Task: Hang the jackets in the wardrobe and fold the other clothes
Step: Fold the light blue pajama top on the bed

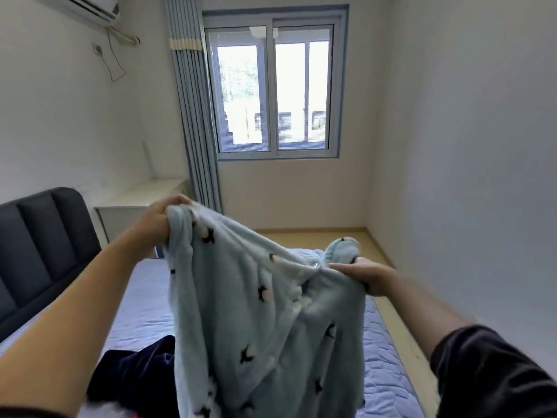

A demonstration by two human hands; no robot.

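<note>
The fleece (259, 297), pale blue with small black-and-white marks, hangs in the middle of the frame, held up in the air above the bed (144, 303). Its lower part drops out of view at the bottom edge. The left hand (156, 221) has one top corner bunched in a fist, fingers curled tight round the cloth, left of centre. The right hand (364, 277), lower and right of centre, grips the other top edge, with the thumb laid flat along the cloth and the fingers curled underneath. A rolled bit of fleece sticks up just behind it. That arm wears a dark sleeve (488, 372), lower right.

A navy garment (135, 378) lies crumpled on the bed at lower left, partly behind the fleece. A dark headboard (39, 245) stands at the left edge, with a white desk (141, 197) beyond it. A drawn curtain (193, 116) hangs beside the window (272, 89) at top centre. An air conditioner (87, 6) sits upper left.
</note>
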